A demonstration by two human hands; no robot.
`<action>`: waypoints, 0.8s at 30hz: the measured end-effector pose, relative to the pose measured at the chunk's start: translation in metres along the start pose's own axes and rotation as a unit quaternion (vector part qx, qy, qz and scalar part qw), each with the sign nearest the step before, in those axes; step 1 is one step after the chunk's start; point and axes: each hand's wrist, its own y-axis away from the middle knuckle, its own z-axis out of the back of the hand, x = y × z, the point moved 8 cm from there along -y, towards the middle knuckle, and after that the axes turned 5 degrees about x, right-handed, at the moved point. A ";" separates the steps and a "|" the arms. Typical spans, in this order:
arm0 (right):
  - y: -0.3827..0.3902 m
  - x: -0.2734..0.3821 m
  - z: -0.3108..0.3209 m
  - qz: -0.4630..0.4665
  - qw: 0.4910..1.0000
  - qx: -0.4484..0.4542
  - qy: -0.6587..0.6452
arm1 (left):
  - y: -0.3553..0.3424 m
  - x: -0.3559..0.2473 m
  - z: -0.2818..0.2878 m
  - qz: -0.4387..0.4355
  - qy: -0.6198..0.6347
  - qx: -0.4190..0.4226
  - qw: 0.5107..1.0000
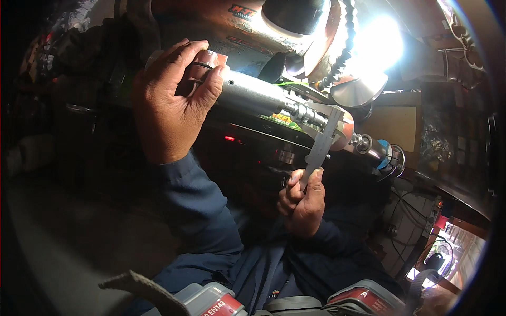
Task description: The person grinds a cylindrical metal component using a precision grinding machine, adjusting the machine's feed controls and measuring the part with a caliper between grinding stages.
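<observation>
My left hand (171,102) is closed over the left end of a grey metal cylinder (250,94), its thumb lying along the near side. A dark band shows between its fingers. Lower right, my right hand (301,203) pinches a steel vernier caliper (321,142) by its lower end. The caliper's upper end lies across a stepped metal shaft (303,112) that extends from the cylinder. Whether its jaws touch the shaft, I cannot tell. Just right of the caliper, a round, copper-toned part (345,129) sits in line with the shaft.
A bright lamp (375,45) glares at upper right, above a metal cone-shaped shade (359,90). Beyond the cylinder stands a large orange-brown machine housing (211,26). A blue-banded fitting (383,152) continues the shaft line rightward. Grey-and-red respirator filters (208,300) show at the lower edge.
</observation>
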 end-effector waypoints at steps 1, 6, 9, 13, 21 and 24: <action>0.000 -0.001 0.000 0.001 1.000 0.001 -0.003 | 0.000 0.000 0.001 0.002 -0.002 0.001 1.000; 0.010 0.004 -0.014 0.001 1.000 0.000 -0.009 | 0.002 -0.004 0.005 -0.003 -0.014 -0.014 1.000; 0.030 0.027 -0.005 0.133 0.990 0.050 0.018 | 0.002 -0.005 -0.003 0.008 -0.015 -0.007 1.000; 0.043 0.080 0.040 0.254 0.946 0.056 0.193 | 0.004 -0.010 0.004 0.030 -0.044 0.003 0.999; 0.151 0.223 0.213 0.468 0.758 -0.190 0.413 | 0.005 0.004 -0.003 0.085 -0.106 0.022 0.991; 0.206 0.265 0.295 0.393 0.735 -0.376 0.405 | 0.005 0.014 0.007 0.039 -0.163 0.056 0.984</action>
